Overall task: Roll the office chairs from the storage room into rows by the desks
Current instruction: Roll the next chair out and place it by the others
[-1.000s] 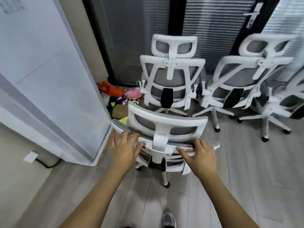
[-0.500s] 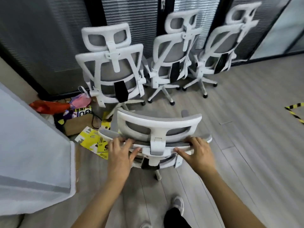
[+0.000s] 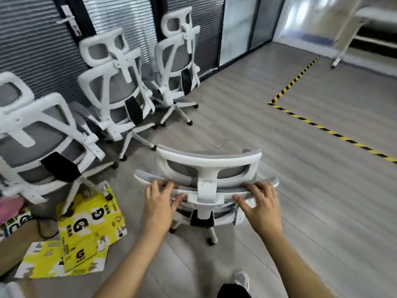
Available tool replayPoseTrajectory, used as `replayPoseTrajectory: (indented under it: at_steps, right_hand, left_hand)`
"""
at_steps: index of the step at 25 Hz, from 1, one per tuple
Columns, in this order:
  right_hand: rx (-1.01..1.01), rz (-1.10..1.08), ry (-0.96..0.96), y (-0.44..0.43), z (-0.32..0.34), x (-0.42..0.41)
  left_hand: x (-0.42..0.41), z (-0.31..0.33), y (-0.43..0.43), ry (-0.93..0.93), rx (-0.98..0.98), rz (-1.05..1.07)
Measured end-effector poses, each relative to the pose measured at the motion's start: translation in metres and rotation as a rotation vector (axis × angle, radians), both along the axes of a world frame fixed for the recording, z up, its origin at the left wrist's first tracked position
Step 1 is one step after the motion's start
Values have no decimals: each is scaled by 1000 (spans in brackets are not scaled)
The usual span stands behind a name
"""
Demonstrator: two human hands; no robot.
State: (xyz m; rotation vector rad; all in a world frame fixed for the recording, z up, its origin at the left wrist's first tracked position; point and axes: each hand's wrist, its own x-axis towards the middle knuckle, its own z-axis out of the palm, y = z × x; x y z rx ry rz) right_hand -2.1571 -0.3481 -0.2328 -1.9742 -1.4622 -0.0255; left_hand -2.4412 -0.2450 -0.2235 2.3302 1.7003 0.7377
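A white-framed office chair [image 3: 207, 166] with grey mesh stands right in front of me, its back toward me. My left hand [image 3: 160, 203] grips the top edge of its backrest on the left of the headrest post. My right hand [image 3: 261, 204] grips the same edge on the right. Three more white chairs stand in a row along the blinds: a near one [image 3: 40, 143], a middle one [image 3: 116, 91] and a far one [image 3: 178, 59].
Yellow printed bags [image 3: 86, 226] and a cardboard box [image 3: 19, 224] lie on the floor at lower left under the near chair's wheels. Yellow-black tape [image 3: 311, 123] marks the floor on the right. A white desk leg [image 3: 343, 39] stands at far right. Wooden floor stretches ahead.
The view and the held chair have swung to the right. The parked chairs have slid to the left of the frame, and open floor with striped tape has come into sight.
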Motion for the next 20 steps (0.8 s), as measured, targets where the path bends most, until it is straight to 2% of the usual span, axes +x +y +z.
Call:
replayPoseTrajectory:
  at_steps: [5, 15, 20]
  right_hand:
    - [38, -181, 78, 6, -5, 136]
    - [82, -409, 170, 37, -7, 419]
    - [50, -548, 105, 71, -7, 563]
  left_hand:
    - [155, -1, 47, -88, -54, -184]
    - [488, -4, 145, -183, -109, -434]
    - [656, -8, 199, -178, -43, -534]
